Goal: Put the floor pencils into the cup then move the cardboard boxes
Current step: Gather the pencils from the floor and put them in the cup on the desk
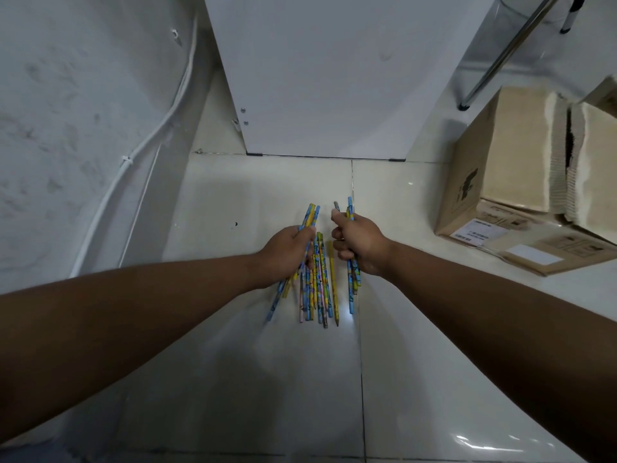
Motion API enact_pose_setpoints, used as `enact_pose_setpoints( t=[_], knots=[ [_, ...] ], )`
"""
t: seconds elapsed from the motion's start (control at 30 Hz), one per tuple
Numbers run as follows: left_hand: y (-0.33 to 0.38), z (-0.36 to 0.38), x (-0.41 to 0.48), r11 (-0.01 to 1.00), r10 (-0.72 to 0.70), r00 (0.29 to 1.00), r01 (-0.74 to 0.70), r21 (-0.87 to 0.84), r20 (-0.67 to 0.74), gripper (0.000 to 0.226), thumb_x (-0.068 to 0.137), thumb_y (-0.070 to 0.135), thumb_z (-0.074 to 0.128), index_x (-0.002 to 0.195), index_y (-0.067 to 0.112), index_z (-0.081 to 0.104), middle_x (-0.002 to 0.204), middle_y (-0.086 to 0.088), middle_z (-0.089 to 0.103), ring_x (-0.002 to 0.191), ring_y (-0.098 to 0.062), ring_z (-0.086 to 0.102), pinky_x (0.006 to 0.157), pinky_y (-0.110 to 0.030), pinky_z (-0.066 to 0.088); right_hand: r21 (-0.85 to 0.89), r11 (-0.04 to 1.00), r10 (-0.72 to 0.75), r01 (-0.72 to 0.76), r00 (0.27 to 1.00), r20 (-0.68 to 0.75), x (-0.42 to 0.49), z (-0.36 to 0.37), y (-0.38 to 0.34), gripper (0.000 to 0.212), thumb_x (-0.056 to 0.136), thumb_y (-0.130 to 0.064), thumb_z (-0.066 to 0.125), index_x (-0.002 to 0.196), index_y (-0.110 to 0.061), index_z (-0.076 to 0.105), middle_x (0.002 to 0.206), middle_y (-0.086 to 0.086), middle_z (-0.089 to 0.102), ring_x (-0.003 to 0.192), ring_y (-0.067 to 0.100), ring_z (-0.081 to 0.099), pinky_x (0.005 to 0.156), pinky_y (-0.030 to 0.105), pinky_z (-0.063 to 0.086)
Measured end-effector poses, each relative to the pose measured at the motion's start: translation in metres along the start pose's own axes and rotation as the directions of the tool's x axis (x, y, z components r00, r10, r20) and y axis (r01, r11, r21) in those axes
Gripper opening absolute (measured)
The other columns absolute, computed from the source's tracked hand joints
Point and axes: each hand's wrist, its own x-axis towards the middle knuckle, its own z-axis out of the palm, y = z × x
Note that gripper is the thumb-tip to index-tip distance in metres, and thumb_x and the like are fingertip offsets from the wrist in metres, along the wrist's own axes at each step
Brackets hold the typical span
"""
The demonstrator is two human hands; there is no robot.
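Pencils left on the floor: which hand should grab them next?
Probably the left hand. The loose pencils lie partly under it, while the right hand sits just to their side. Both hands already hold bundles.

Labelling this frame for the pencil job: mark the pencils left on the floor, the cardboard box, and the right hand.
floor pencils (320, 282), head view, middle of the loose pile on the tiles.
cardboard box (474, 182), head view, its printed side face.
right hand (359, 243), head view, back of the hand gripping pencils.

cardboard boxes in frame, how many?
3, all at right on the floor: one tall upright box, a torn-open box beside it, a flattened box in front. More may sit off-frame.
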Motion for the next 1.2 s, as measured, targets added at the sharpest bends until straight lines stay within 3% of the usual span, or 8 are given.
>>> enact_pose_setpoints(
  t=[0.1, 0.2, 0.33, 0.53, 0.77, 0.9, 1.0, 1.2],
  knots=[
    [0.011, 0.003, -0.001, 0.997, 0.026, 0.998, -0.022, -0.07, 0.059, 0.039, 0.111, 0.041, 0.04, 0.082, 0.017, 0.049, 0.065, 0.001, 0.05, 0.048, -0.011, 0.053, 0.051, -0.023, 0.044, -0.054, 0.999, -0.003, 0.003, 1.0, -0.002, -0.003, 0.006, -0.001, 0.056, 0.099, -0.063, 0.061, 0.113, -0.009, 0.067, 0.074, 0.001, 0.047, 0.044, 0.009, 0.031, 0.038, 0.024, 0.026],
    [0.02, 0.005, -0.005, 0.992, 0.012, 0.994, 0.001, -0.128, 0.104, 0.042, 0.112, 0.043, 0.04, 0.077, 0.021, 0.053, 0.056, 0.007, 0.051, 0.045, -0.008, 0.047, 0.05, -0.023, 0.043, -0.096, 0.995, 0.026, -0.02, 0.998, 0.063, -0.008, 0.014, -0.005, 0.069, 0.083, -0.08, 0.068, 0.097, -0.012, 0.069, 0.076, 0.003, 0.058, 0.045, 0.01, 0.037, 0.039, 0.025, 0.026],
    [0.033, 0.002, -0.006, 0.971, -0.059, 0.987, 0.093, -0.221, 0.152, 0.037, 0.107, 0.046, 0.048, 0.079, 0.026, 0.059, 0.059, 0.003, 0.048, 0.048, -0.012, 0.044, 0.051, -0.028, 0.046, -0.144, 0.99, 0.008, 0.004, 0.997, 0.082, -0.012, 0.015, -0.009, 0.079, 0.078, -0.072, 0.079, 0.115, -0.003, 0.076, 0.086, 0.007, 0.066, 0.046, 0.011, 0.039, 0.039, 0.025, 0.027],
    [0.047, -0.002, -0.007, 0.931, -0.094, 0.952, 0.188, -0.314, 0.29, 0.026, 0.106, 0.03, 0.052, 0.083, 0.019, 0.051, 0.055, 0.006, 0.045, 0.045, -0.009, 0.036, 0.042, -0.023, 0.033, -0.095, 0.995, 0.024, -0.012, 0.992, 0.121, -0.017, 0.014, -0.023, 0.035, 0.091, -0.053, 0.078, 0.1, -0.019, 0.081, 0.076, 0.003, 0.07, 0.056, 0.011, 0.056, 0.038, 0.022, 0.026],
    [0.072, -0.029, -0.03, 0.949, -0.112, 0.952, 0.188, -0.253, 0.286, 0.027, 0.098, 0.018, 0.056, 0.072, 0.015, 0.049, 0.06, -0.002, 0.041, 0.049, -0.013, 0.035, 0.044, -0.023, 0.035, -0.114, 0.993, 0.004, 0.015, 0.986, 0.166, -0.047, 0.027, -0.044, 0.053, 0.087, -0.061, 0.078, 0.103, -0.011, 0.081, 0.075, 0.008, 0.066, 0.057, 0.012, 0.052, 0.04, 0.023, 0.027],
    [0.121, -0.038, -0.068, 0.958, -0.128, 0.951, 0.192, -0.214, 0.28, 0.022, 0.099, 0.006, 0.049, 0.078, 0.014, 0.048, 0.061, 0.0, 0.036, 0.047, -0.01, 0.032, 0.043, -0.022, 0.032, -0.105, 0.994, 0.056, -0.032, 0.97, 0.238, -0.094, 0.028, -0.079, 0.038, 0.086, -0.052, 0.083, 0.088, -0.015, 0.077, 0.068, 0.003, 0.06, 0.05, 0.008, 0.043, 0.041, 0.022, 0.025],
    [0.159, -0.049, -0.099, 0.961, -0.145, 0.945, 0.206, -0.187, 0.294, 0.021, 0.098, 0.005, 0.051, 0.08, 0.015, 0.049, 0.059, 0.004, 0.037, 0.046, -0.009, 0.031, 0.042, -0.022, 0.032, -0.063, 0.995, 0.086, -0.071, 0.958, 0.274, -0.134, 0.028, -0.103, 0.035, 0.088, -0.047, 0.083, 0.099, -0.014, 0.078, 0.078, 0.007, 0.056, 0.053, 0.01, 0.033, 0.042, 0.024, 0.021],
    [0.246, -0.065, -0.167, 0.96, -0.171, 0.953, 0.217, -0.174, 0.249, 0.008, 0.093, 0.012, 0.059, 0.085, 0.011, 0.058, 0.062, 0.0, 0.041, 0.05, -0.011, 0.035, 0.045, -0.023, 0.035, 0.047, 0.995, 0.078, -0.088, 0.981, 0.179, -0.225, 0.046, -0.161, 0.032, 0.093, -0.043, 0.079, 0.093, -0.013, 0.071, 0.063, 0.002, 0.049, 0.051, 0.011, 0.034, 0.042, 0.024, 0.028]
  ],
)
